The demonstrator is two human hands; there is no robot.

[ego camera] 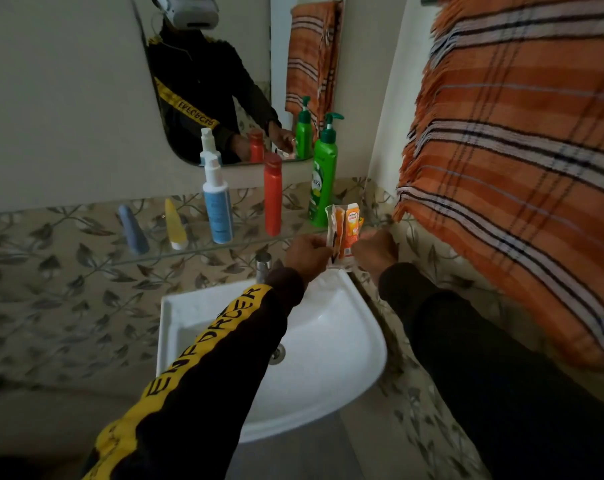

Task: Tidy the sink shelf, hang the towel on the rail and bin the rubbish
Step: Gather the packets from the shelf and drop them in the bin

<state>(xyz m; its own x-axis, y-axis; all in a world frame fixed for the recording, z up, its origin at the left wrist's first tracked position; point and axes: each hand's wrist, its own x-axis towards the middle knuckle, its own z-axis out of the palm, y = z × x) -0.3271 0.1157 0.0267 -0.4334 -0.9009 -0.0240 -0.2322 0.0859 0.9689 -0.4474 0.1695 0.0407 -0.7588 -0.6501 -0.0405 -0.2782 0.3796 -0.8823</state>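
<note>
Bathroom shelf (85, 233) is carrying bottles; both hands, left hand (307, 254) and right hand (375, 252), are pinching empty orange sachets (343, 232) above the sink (328, 341), probably rubbish needing carrying binward.

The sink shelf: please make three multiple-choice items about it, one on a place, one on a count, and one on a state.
1. Where does the green pump bottle stand on the shelf?
A. At the right end
B. At the left end
C. In the sink

2. How many containers stand upright on the shelf?
A. One
B. Three
C. Six

3. What are the hands doing?
A. Both hang idle
B. Both hold the orange packets
C. Both grip the towel

Answers:
1 A: it is the bottle nearest the orange towel.
2 B: the white-and-blue bottle, the red bottle and the green one stand; the two tubes lie flat.
3 B: the left hand and right hand pinch the packets above the sink.
</note>
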